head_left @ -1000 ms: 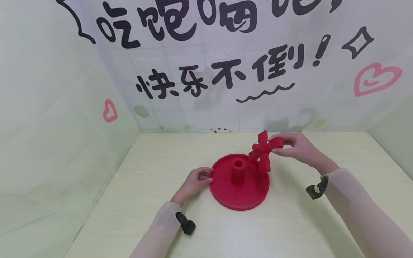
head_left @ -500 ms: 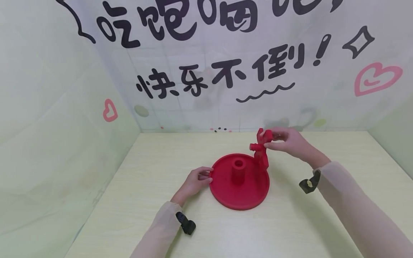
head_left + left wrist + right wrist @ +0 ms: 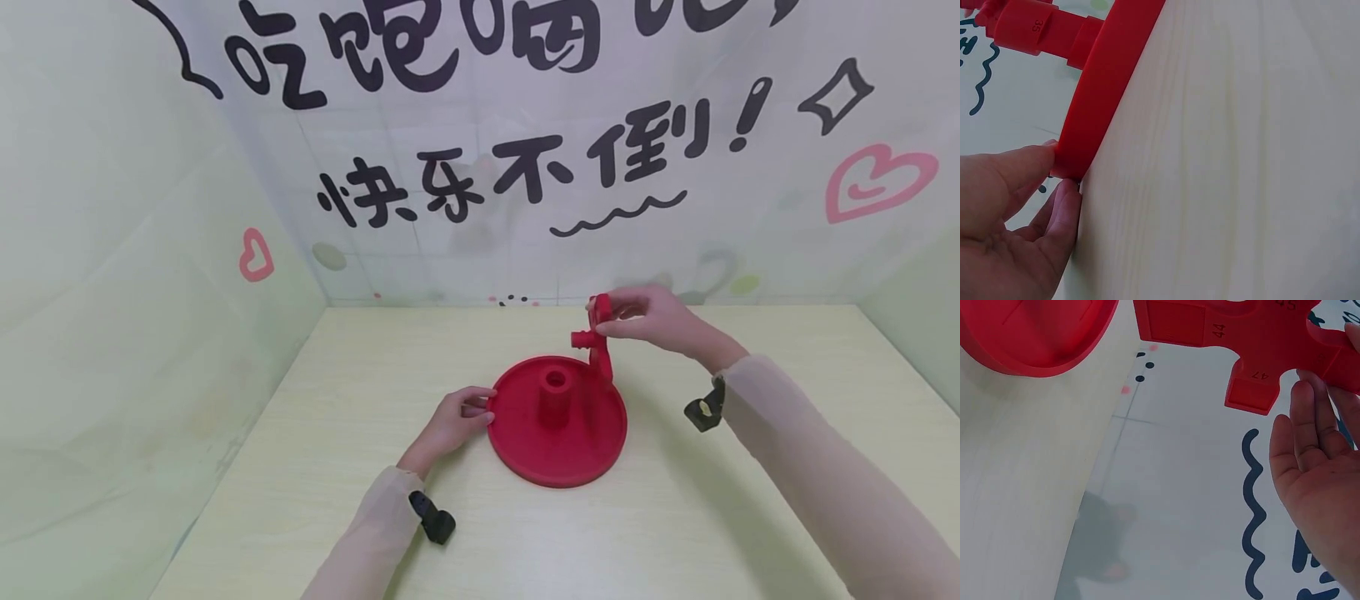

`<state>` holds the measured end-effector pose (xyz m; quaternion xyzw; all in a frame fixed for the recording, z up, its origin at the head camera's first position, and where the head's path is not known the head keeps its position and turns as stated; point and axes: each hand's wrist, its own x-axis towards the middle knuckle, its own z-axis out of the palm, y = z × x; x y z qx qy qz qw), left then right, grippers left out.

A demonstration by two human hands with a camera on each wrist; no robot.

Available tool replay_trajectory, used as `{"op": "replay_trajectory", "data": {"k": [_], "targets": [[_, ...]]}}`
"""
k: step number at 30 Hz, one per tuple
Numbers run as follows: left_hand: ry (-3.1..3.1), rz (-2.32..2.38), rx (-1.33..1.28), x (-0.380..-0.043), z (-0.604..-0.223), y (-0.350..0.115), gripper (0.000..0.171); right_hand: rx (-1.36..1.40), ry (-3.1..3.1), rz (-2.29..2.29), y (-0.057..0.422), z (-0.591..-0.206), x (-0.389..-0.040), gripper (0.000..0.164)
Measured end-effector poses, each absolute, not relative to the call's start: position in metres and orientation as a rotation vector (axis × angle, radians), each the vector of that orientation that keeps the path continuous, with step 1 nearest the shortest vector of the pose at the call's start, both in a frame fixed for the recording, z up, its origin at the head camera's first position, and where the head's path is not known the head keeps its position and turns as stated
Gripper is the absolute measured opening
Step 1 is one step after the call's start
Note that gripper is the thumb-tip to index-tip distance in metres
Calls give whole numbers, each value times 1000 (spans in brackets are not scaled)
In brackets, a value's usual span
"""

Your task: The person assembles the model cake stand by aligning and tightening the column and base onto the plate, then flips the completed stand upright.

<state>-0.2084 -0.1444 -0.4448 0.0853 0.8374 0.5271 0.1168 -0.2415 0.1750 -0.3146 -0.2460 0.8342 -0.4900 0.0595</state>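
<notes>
A round red base [image 3: 517, 454] with a raised rim lies flat on the table, a hollow upright post [image 3: 554, 408] at its middle. My left hand [image 3: 453, 421] pinches the near-left part of its rim, thumb above and fingers low at the table in the left wrist view. My right hand [image 3: 663, 321] holds one arm of a red cross-shaped piece [image 3: 1272, 337] with engraved numbers. That piece hangs upright in the air over the base's far right, its short peg [image 3: 583, 339] turned left, apart from the post.
The pale wood table [image 3: 360, 375] reaches back to a white cloth wall [image 3: 420, 258] with black writing. Another cloth wall [image 3: 150, 333] stands at the left. Black wrist cameras sit on both forearms.
My right hand has moved left and slightly up with the cross-shaped piece. The piece has turned from facing me to edge-on, peg leftward. The left hand and base stay put.
</notes>
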Motion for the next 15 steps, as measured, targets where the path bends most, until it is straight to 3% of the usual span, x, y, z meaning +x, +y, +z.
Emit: {"op": "replay_trajectory", "data": {"k": [15], "targets": [[2464, 1529, 246, -211, -448, -145, 35, -766, 2540, -1219, 157, -299, -249, 30]]}}
